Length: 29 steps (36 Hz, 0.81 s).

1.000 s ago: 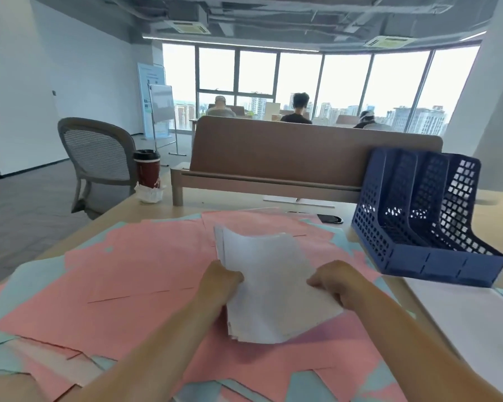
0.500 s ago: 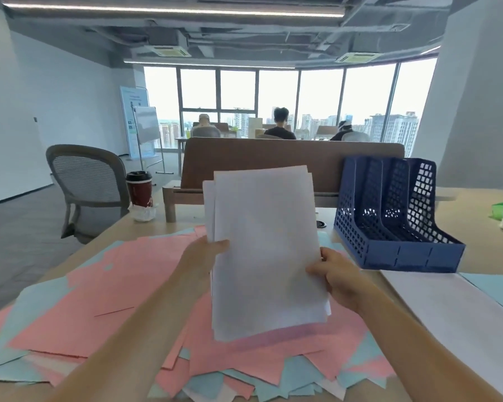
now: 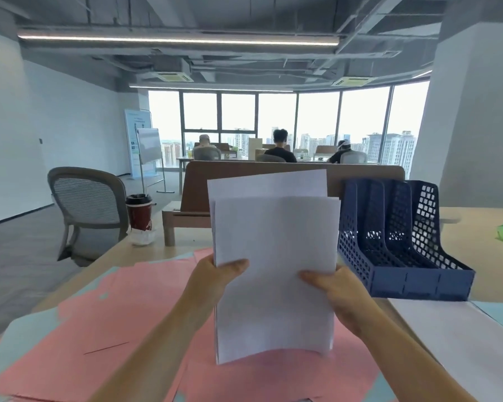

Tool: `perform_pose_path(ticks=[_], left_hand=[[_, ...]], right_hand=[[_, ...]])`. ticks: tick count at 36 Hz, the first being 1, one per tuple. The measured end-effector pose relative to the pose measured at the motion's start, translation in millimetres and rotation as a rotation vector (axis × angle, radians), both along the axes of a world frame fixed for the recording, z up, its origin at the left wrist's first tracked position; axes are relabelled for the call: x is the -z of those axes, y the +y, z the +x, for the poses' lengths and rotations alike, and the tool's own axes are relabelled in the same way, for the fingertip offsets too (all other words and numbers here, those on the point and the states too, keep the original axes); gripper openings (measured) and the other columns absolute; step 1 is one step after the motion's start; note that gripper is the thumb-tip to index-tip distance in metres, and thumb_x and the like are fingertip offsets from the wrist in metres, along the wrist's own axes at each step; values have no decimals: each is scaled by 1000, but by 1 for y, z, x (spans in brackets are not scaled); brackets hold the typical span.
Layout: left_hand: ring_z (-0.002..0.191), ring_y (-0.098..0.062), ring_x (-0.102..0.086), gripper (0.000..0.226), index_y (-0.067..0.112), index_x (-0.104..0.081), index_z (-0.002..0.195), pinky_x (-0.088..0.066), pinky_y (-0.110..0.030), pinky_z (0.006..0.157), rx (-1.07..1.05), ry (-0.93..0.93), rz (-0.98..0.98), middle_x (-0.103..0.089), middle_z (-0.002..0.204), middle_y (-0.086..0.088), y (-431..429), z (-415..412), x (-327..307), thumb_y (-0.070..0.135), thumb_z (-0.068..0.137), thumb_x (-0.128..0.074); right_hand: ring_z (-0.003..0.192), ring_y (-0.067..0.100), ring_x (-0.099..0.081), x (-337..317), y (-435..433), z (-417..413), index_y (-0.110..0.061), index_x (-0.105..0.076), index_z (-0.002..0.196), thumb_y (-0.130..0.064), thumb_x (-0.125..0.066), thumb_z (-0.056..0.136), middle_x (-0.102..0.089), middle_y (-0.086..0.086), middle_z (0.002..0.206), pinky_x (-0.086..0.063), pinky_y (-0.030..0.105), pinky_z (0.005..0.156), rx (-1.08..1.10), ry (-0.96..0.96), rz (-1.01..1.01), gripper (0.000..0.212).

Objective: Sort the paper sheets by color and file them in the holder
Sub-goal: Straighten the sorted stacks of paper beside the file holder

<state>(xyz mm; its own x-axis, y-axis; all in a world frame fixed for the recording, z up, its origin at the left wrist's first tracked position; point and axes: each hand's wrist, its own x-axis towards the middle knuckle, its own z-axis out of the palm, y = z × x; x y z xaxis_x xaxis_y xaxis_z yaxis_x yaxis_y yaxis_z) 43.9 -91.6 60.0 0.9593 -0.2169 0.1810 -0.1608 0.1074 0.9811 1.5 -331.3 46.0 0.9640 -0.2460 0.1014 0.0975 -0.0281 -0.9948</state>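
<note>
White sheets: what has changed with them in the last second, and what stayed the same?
The white sheets rose from lying low over the pink sheets to standing upright; the rear ones now stick up above the front one. The left hand and right hand keep gripping their side edges. The blue holder and the pink sheets stayed put.

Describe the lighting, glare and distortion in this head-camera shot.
Head view: the windows are blown out nearly to white, backlighting the room; wide-angle distortion tilts the pillar near the frame edge; the white sheets are evenly lit, no glare; the blue holder is sharp, its mesh readable; the seated people far back look soft.
</note>
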Motion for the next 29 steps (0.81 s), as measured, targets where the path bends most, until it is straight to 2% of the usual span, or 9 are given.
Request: perform_pose_path(ticks=[5,11,17,20,24,29], left_hand=[[99,-22,-72,43,16,-74,109,-52,-48,98,12,-13,27,-76,104,-3,3,0,3,34,70,-78],[103,-33,-69,31,8,-72,110,-52,-46,96,101,39,-93,-74,109,-12,3,-4,3,15,80,-75],[103,-33,-69,45,10,-71,113,-52,-49,97,77,51,-119,-73,110,-12,1,-4,2,25,71,-76],[104,-32,-69,42,10,-71,115,-52,-47,96,108,82,-99,-73,111,-13,0,-5,12,22,75,-76],[101,-32,-70,25,7,-72,112,-54,-41,90,94,102,-99,-74,107,-13,-4,-8,16,12,87,-68],[101,-31,-71,31,12,-75,106,-53,-42,92,92,73,-100,-74,107,-12,-9,-4,10,18,76,-77]], right_hand=[[92,29,-74,-3,-1,-2,-9,-74,105,-20,-85,76,-77,8,97,-57,48,90,-4,0,3,33],[91,23,-74,-10,-2,-9,-7,-71,110,-24,-78,78,-77,7,100,-56,31,77,9,-102,121,38],[96,26,-73,-6,-2,-11,-3,-74,106,-33,-81,67,-76,11,101,-56,37,87,-7,-65,128,50],[96,30,-73,4,0,-13,0,-74,104,-23,-80,73,-76,15,102,-57,36,83,-49,-13,157,39],[98,32,-72,9,4,-12,-1,-74,105,-12,-78,81,-75,15,103,-57,44,91,-74,16,108,26],[92,28,-74,4,0,-7,-10,-75,95,-11,-80,79,-77,9,97,-57,43,86,-15,-16,86,16]])
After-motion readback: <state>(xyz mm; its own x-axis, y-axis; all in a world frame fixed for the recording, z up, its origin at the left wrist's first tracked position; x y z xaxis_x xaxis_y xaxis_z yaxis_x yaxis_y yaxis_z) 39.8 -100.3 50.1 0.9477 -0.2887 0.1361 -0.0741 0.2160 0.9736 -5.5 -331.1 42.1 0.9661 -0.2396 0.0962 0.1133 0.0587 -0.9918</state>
